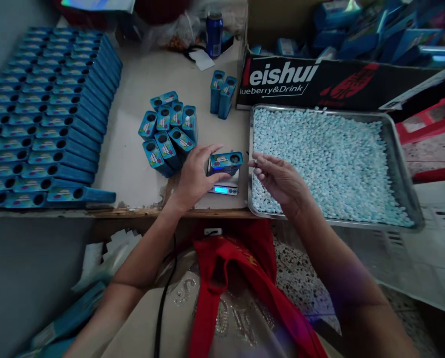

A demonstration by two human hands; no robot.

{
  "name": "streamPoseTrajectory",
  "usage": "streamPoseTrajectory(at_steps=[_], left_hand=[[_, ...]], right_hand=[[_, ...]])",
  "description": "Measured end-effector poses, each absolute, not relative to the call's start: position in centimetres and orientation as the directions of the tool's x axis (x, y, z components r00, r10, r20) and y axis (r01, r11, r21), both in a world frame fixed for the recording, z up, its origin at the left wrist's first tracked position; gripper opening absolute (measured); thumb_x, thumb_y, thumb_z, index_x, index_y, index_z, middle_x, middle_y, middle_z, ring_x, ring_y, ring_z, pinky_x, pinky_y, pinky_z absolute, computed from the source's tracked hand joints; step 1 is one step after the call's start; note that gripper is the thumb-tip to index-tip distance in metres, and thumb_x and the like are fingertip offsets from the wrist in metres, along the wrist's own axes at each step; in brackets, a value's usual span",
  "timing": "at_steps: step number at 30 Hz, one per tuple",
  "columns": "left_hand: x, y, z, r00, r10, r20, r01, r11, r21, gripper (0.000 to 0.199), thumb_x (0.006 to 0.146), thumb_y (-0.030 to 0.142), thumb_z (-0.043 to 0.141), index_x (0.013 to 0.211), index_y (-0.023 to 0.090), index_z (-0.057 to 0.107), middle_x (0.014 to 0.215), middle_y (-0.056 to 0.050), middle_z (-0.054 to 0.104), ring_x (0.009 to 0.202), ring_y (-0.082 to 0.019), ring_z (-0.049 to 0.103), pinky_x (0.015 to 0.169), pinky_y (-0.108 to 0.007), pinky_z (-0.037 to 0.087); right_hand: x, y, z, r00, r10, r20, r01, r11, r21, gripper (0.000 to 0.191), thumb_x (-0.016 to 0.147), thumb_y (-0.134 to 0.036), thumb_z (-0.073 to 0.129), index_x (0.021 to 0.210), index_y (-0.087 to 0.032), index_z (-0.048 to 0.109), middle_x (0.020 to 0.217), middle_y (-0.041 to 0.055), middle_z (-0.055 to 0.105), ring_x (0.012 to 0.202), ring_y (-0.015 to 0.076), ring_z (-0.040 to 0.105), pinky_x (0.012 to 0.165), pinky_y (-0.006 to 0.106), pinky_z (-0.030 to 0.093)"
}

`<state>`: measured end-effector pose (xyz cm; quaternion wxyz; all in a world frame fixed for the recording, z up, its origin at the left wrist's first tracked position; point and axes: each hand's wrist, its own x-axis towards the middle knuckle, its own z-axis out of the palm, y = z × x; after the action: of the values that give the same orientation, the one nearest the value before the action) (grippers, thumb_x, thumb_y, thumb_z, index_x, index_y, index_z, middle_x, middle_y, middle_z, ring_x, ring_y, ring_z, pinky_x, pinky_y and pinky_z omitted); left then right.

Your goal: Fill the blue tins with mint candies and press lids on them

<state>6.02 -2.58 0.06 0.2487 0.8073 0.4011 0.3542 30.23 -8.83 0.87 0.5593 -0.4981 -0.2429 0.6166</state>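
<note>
A small blue box (225, 159) with a round hole in its top stands on a digital scale (226, 189) with a lit display. My left hand (195, 174) grips this box from the left, thumb on the near side and fingers on the far side. Just right of the box, over the left rim of a metal tray (412, 199), my right hand (280, 179) is closed with its fingertips pinched together. What they hold, if anything, is too small to make out. Pale blue and white candies (322, 159) fill the tray.
Rows of blue boxes (54, 109) stand packed at the left. A loose group of boxes (166, 122) is left of the scale, and two more boxes (222, 92) stand behind it. A carton (282, 82) holding blue boxes sits behind the tray, near a blue can (214, 35).
</note>
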Motion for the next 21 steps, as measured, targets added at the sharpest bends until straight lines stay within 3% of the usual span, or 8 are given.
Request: streamPoseTrajectory(at_steps=[4,7,15,21], left_hand=[[3.3,-4.1,2.0,0.369,0.812,0.452,0.6,-0.58,0.551,0.051,0.095,0.024,0.087,0.143,0.028,0.072,0.14,-0.008,0.073,0.135,-0.032,0.067,0.126,-0.052,0.052],[1.1,-4.8,2.4,0.327,0.813,0.482,0.647,-0.564,0.513,0.046,0.1,0.028,0.083,0.144,0.032,0.071,0.141,-0.007,0.073,0.136,-0.033,0.067,0.128,-0.053,0.051],[-2.0,-5.2,1.1,0.238,0.838,0.492,0.646,-0.514,0.564,0.043,0.1,0.029,0.082,0.141,0.037,0.072,0.14,-0.008,0.071,0.136,-0.036,0.066,0.126,-0.057,0.052],[-1.6,-5.1,0.8,0.268,0.843,0.467,0.611,-0.523,0.594,0.041,0.097,0.028,0.083,0.137,0.034,0.075,0.138,-0.007,0.072,0.134,-0.034,0.066,0.127,-0.055,0.052]], right_hand=[[30.1,-6.8,3.8,-0.002,0.957,-0.29,-0.301,-0.277,-0.913,0.031,0.078,-0.044,0.104,0.088,-0.023,0.082,0.076,-0.0011,0.07,0.057,0.006,0.049,0.047,0.018,0.042],[29.9,-5.6,4.9,-0.084,0.946,-0.313,-0.221,-0.324,-0.92,0.04,0.074,-0.048,0.106,0.083,-0.021,0.078,0.071,-0.0023,0.065,0.056,0.0049,0.044,0.047,0.02,0.034],[30.2,-5.7,5.6,-0.033,0.947,-0.319,-0.152,-0.32,-0.935,0.019,0.085,-0.029,0.097,0.094,-0.026,0.08,0.078,-0.001,0.066,0.064,0.0109,0.053,0.053,0.027,0.044],[29.8,-6.0,5.6,0.028,0.948,-0.317,-0.06,-0.315,-0.947,0.014,0.091,-0.026,0.092,0.094,-0.028,0.078,0.078,0.001,0.066,0.066,0.0156,0.061,0.057,0.033,0.053]])
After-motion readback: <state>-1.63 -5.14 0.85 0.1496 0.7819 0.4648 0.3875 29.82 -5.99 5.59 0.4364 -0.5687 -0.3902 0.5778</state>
